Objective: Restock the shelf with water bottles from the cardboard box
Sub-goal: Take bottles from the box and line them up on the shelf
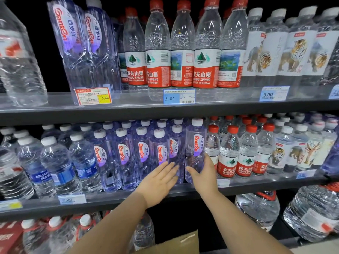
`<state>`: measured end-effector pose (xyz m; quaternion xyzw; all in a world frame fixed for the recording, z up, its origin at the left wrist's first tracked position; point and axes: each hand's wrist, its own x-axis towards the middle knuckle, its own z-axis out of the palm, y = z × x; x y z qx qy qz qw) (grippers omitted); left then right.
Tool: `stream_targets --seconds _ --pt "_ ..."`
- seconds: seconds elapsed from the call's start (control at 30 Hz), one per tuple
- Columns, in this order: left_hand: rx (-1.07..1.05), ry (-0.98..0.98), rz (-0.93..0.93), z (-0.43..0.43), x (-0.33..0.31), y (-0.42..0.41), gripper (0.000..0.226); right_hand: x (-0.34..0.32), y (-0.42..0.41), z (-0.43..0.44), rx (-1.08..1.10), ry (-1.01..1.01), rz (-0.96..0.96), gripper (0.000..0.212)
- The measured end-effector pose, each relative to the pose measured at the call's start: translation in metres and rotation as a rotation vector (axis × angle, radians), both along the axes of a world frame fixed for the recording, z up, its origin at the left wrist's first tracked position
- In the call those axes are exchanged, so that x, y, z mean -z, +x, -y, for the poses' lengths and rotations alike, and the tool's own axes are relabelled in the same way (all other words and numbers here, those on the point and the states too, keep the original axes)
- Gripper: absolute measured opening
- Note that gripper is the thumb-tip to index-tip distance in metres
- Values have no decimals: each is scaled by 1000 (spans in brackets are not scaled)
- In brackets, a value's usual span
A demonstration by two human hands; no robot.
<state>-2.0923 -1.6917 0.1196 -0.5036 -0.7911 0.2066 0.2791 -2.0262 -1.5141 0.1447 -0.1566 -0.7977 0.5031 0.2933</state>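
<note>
Now two hands (159, 182) (right gripping) steady one Ganten bottle (195, 149) beside five.

Ganten bottles (141, 154) stand on the middle shelf (110, 198), Nongfu bottles (236, 156) right.

Purple-tinted Ganten bottle (195, 151), white cap, upright at middle shelf (110, 197) front edge

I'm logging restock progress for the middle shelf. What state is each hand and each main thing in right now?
Right hand: wrapped around the rightmost Ganten bottle, which stands upright at the shelf edge.
Left hand: open, flat, fingers against the neighbouring Ganten bottles.
Middle shelf: densely stocked, bottles upright and capped.
Cardboard box: below, only a corner in view, contents hidden.
</note>
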Motion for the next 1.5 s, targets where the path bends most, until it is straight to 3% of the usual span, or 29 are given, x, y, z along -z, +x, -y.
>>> stream_targets --seconds 0.13,0.27,0.47,0.7,1.03,1.27,1.5 --pt "22 206 -33 5 8 2 53 -5 -2 4 -25 -61 -17 57" --pt "-59 372 -113 5 7 3 70 -1 -11 4 3 -91 23 63" --pt "-116 362 -109 5 14 -4 82 19 -11 2 26 -72 136 72" --pt "-135 289 -63 10 11 -12 96 13 -11 -6 4 21 217 59" --pt "-190 247 -63 11 8 -9 93 11 -9 -13 73 127 270 54" --pt "-95 296 -53 15 6 -15 71 10 -16 -12 106 173 263 44" --pt "-115 321 -23 17 6 -13 80 11 -6 -12 119 129 228 51"
